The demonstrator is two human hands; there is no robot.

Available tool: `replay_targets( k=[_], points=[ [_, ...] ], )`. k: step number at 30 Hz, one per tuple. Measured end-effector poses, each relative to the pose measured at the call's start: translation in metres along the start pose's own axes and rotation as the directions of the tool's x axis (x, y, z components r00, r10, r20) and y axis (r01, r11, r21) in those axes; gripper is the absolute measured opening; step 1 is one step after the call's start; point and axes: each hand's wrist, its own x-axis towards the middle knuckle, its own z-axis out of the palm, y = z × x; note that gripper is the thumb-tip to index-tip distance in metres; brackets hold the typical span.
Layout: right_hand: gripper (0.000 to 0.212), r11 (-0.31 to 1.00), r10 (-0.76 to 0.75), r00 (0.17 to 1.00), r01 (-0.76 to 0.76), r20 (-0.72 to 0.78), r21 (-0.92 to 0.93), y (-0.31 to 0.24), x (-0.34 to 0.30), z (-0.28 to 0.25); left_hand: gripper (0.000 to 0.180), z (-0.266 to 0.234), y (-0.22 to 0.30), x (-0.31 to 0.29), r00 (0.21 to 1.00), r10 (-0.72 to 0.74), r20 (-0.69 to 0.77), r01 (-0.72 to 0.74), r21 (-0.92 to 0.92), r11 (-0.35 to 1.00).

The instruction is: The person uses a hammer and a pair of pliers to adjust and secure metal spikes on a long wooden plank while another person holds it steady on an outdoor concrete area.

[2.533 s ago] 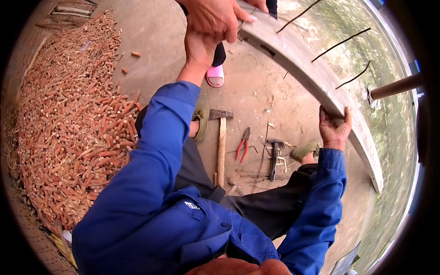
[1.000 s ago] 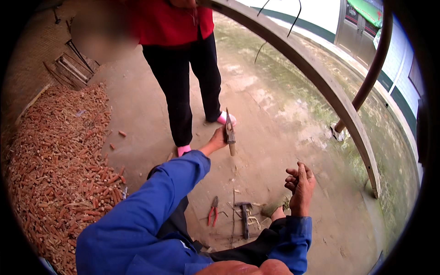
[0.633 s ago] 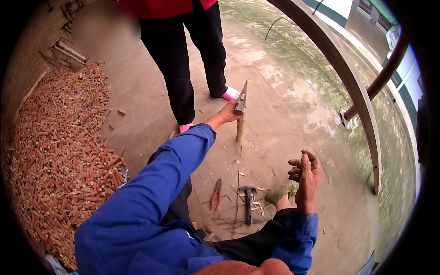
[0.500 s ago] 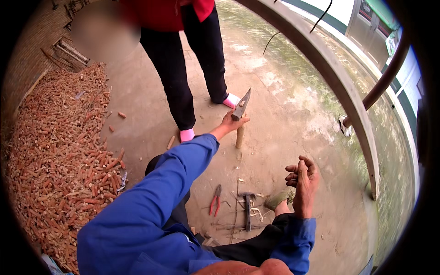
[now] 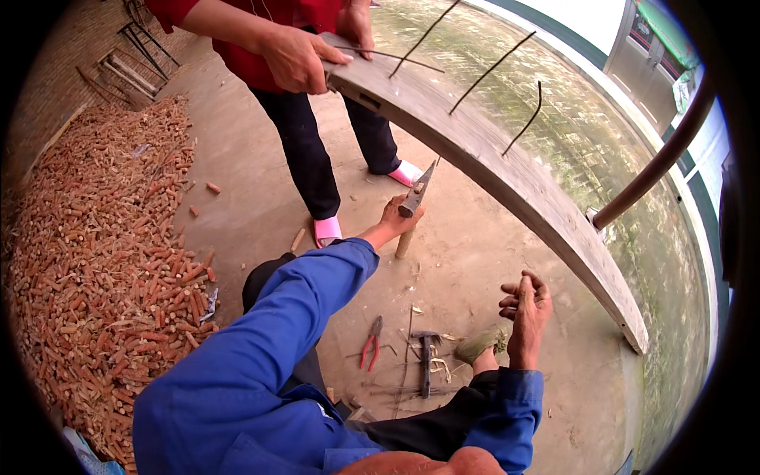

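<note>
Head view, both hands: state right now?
Left hand: closed around the hatchet, gripped just below its head.
Right hand: raised, fingers loosely curled, holding nothing visible.

Soft daylight, sharp, fisheye-bent edges

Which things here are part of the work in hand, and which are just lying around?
In use:
- hatchet, gripped in the left hand
- curved wooden plank with wires, held by another person's hand
- right hand, empty

Lying about:
- red pliers
- hammer
- pile of corn cobs
</note>
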Motion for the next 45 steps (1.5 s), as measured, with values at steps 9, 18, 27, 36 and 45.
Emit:
replay_targets(
  k=[9,18,27,36,45],
  points=[
    [0.112,0.807,0.34,0.939,-0.32,0.052,0.496,0.022,0.064,-0.02,0.039,0.015,0.05,-0.021,0.998,0.0,-0.061,-0.001,-0.021,1.0],
    [0.073,0.644,0.511,0.856,-0.444,0.082,0.623,0.093,0.111,0.008,0.023,0.027,0.032,-0.028,0.973,0.071,-0.221,-0.061,0.052,0.997],
    [0.06,0.691,0.432,0.896,-0.399,0.098,0.602,0.083,0.108,-0.002,0.03,0.032,0.052,-0.033,0.998,0.037,-0.049,-0.034,0.056,0.998],
    [0.062,0.733,0.415,0.906,-0.387,0.083,0.56,0.078,0.097,0.001,0.038,0.03,0.064,-0.036,0.999,-0.013,-0.031,0.017,0.121,0.993],
    [0.062,0.772,0.408,0.903,-0.42,0.136,0.477,0.081,0.098,-0.002,0.053,-0.042,0.089,-0.032,0.807,-0.218,0.548,-0.14,0.537,0.832]
  ],
)
